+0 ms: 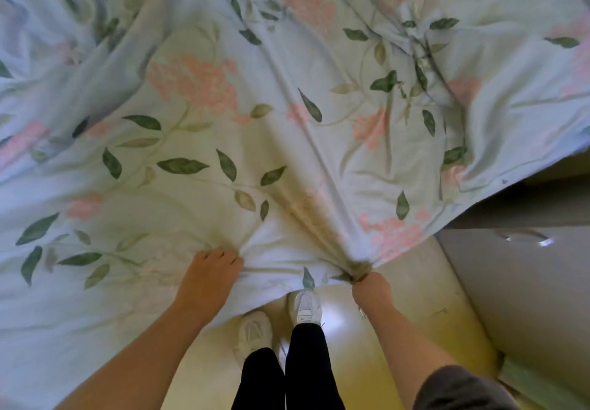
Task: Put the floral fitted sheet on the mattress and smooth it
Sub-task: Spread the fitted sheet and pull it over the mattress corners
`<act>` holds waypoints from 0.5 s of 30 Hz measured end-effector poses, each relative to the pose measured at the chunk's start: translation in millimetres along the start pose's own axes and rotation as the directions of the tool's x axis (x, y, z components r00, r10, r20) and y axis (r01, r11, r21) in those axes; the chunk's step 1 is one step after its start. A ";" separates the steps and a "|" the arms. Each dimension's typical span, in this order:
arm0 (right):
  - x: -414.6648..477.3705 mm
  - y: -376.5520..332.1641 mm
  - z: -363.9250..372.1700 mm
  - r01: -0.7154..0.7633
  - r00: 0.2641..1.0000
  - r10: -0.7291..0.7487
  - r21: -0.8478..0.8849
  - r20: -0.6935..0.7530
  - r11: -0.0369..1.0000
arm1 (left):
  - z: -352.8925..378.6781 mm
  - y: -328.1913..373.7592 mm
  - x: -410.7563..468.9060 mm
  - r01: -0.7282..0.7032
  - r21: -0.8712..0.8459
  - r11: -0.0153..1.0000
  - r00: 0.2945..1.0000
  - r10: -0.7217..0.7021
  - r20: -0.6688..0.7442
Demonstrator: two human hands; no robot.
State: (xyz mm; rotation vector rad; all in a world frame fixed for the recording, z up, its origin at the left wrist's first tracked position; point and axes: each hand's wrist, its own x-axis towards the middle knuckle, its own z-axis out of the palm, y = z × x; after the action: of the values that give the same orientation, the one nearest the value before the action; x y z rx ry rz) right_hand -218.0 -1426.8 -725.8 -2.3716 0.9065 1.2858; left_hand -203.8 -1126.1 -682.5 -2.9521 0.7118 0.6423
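Below you: glossy yellowish floor [399, 330], bright glare patch near your feet. Two white shoes on floor, left shoe [253, 333] nearer, right shoe [305, 307] slightly farther, toes pointing away. Black trousers [306, 368] above shoes, legs close together. Right side: grey cabinet front [526, 298], curved metal handle [523, 237] near its far edge. Near right corner: pale green flat object [526, 381], blurred, cannot tell what.
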 end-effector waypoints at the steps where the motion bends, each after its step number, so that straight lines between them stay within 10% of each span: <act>1: -3.4 -4.0 -4.6 0.014 1.000 -0.013 -0.060 0.017 0.998 | -1.3 -1.2 -1.6 -0.041 -0.002 0.999 0.999 0.041 0.034; 8: -23.7 -81.8 -97.1 0.220 0.975 -0.208 -0.417 0.073 0.882 | -22.4 -11.6 7.5 0.016 -0.013 1.000 0.888 -0.008 0.460; 12: -6.8 -135.7 -147.6 0.417 0.861 -0.493 -0.377 -0.130 0.827 | -51.5 -32.4 57.3 0.250 0.011 0.968 0.933 -0.243 0.264; 15: 14.3 -166.4 -162.2 0.563 0.728 -0.652 -0.359 -0.211 0.745 | -69.5 -56.9 97.8 0.572 -0.079 0.816 0.811 -0.549 0.202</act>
State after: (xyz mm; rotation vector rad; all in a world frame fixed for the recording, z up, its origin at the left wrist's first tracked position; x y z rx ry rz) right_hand 0.5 -1391.2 -653.8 -2.7933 -0.0568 0.7895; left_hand -72.6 -1126.2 -661.7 -2.9338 -0.2426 0.8846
